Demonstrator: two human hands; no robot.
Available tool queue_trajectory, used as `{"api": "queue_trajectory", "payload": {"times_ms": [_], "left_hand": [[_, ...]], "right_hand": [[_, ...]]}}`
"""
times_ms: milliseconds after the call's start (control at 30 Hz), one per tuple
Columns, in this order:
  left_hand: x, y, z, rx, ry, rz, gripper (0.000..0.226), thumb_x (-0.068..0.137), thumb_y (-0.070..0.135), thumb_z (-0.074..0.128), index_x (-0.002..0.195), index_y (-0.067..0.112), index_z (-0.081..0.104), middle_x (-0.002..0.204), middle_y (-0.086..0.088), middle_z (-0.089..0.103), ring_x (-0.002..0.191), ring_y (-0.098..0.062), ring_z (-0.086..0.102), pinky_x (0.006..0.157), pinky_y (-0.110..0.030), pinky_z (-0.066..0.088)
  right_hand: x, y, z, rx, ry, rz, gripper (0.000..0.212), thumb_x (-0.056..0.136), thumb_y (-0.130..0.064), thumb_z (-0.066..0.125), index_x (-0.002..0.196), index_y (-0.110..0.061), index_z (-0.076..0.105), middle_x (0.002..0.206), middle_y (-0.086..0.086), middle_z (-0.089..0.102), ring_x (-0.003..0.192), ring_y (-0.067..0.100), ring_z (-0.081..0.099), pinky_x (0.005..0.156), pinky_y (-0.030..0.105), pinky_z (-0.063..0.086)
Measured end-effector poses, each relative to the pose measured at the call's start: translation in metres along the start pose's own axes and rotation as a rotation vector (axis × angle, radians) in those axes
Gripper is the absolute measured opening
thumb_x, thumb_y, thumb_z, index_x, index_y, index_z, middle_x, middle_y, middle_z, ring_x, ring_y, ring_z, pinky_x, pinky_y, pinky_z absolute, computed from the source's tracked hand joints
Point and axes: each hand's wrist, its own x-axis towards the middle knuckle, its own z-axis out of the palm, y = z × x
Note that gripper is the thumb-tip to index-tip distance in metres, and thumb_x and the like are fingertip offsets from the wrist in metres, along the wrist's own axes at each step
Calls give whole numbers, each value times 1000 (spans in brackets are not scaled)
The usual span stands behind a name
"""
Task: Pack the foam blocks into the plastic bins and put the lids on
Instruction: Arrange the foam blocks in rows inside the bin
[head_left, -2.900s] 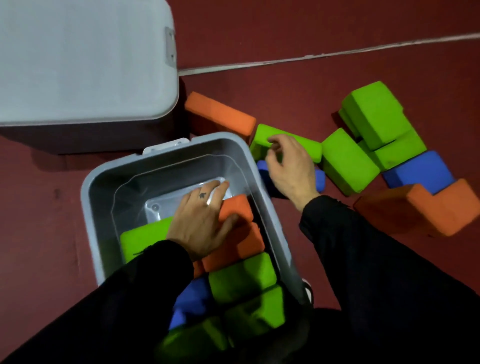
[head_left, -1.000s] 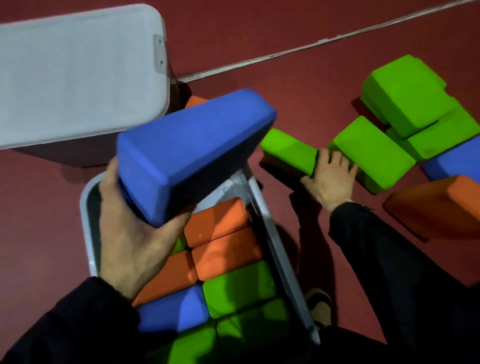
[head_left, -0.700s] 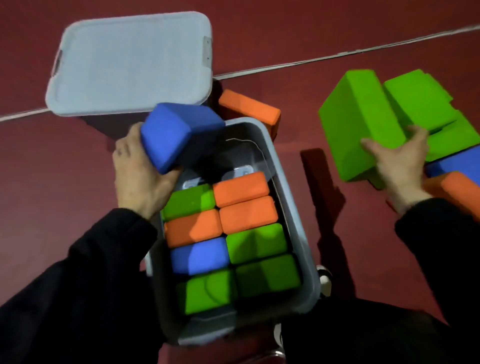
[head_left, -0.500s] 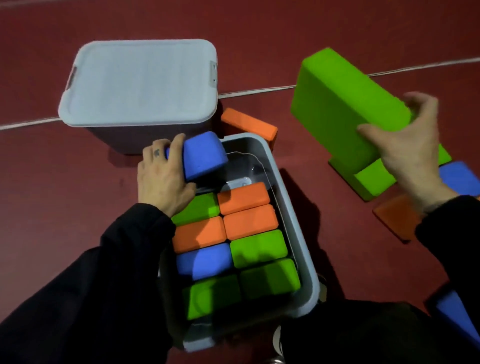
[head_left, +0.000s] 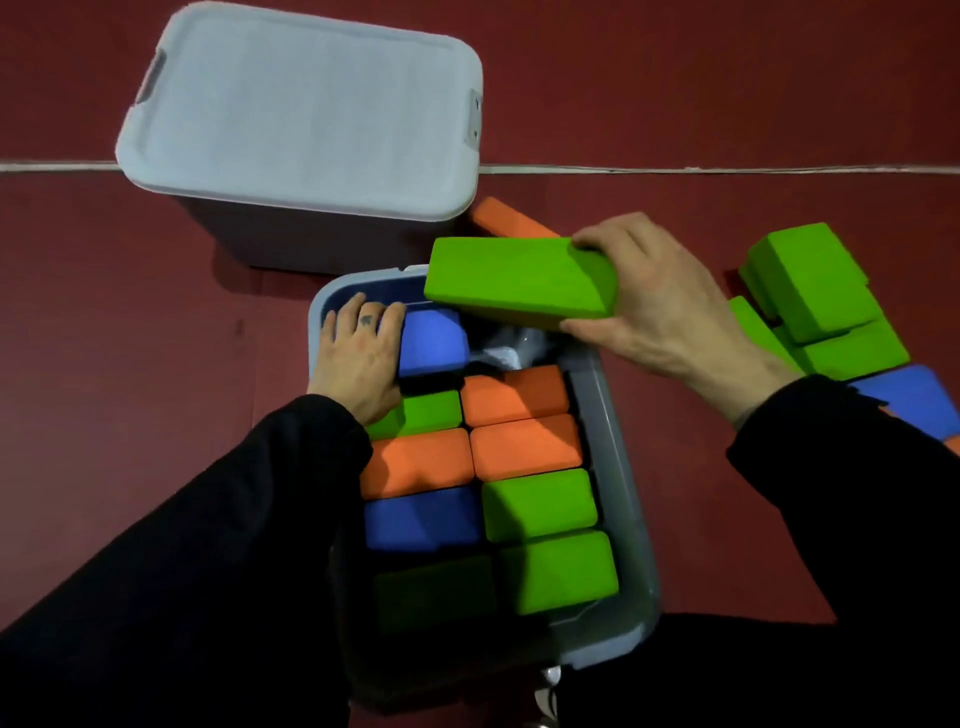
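From the head camera, an open grey plastic bin (head_left: 618, 467) stood on the dark red floor (head_left: 130, 364), packed with foam blocks set on edge in two rows. The left row ran from a dark green block (head_left: 436, 592) at the near end through a blue block (head_left: 421, 519), an orange block (head_left: 415, 460) and a partly covered green block (head_left: 426, 413). The right row held two green blocks (head_left: 540, 504) and two orange blocks (head_left: 524, 447).

The left hand (head_left: 361, 356) lay inside the far left corner of the bin, its fingers spread flat against the side of a blue foam block (head_left: 434, 340) that stood at the far end of the left row. Beside that block, the far right corner showed bare bin bottom.

The right hand (head_left: 660, 306) gripped a long green foam block (head_left: 519, 283) by its right end, thumb beneath and fingers curled over the top, holding it above the far rim of the bin.

Behind the open bin stood a second grey bin with its lid (head_left: 306, 104) on. An orange block (head_left: 506, 221) lay on the floor between the two bins. To the right, loose green blocks (head_left: 815, 291) were piled on the floor, with a blue one (head_left: 914, 400) just beside them. A pale line (head_left: 727, 169) crossed the floor.
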Motion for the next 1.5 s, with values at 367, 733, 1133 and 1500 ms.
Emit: {"api": "queue_trajectory", "payload": {"times_ms": [367, 733, 1133, 1500], "left_hand": [[23, -7, 34, 309, -194, -14, 99, 85, 52, 56, 159, 11, 6, 144, -17, 40, 126, -39, 41, 117, -55, 22], [48, -4, 59, 60, -423, -48, 97, 86, 39, 51, 158, 3, -3, 154, -18, 30, 143, -43, 26, 121, -52, 20], [48, -9, 64, -95, -355, -120, 73, 76, 42, 60, 135, 6, 37, 137, -18, 45, 143, -42, 28, 122, -55, 13], [37, -9, 65, -203, -374, -64, 86, 87, 35, 52, 159, 23, 7, 164, -13, 15, 151, -41, 7, 117, -68, 10]], "right_hand": [[44, -23, 28, -268, -132, -73, 71, 68, -35, 81, 130, -11, 56, 122, 16, 54, 100, 40, 54, 80, 47, 46], [100, -29, 46, -421, -339, -151, 56, 71, -24, 75, 120, -9, 55, 118, 13, 52, 101, 39, 52, 72, 42, 34], [70, -32, 140, -385, -443, -294, 57, 74, -20, 72, 130, -16, 60, 122, 13, 55, 105, 36, 55, 85, 45, 43], [2, -22, 200, -67, -237, 313, 75, 101, -60, 30, 160, -14, 30, 167, 16, 25, 155, 37, 19, 125, 56, 16]]}}
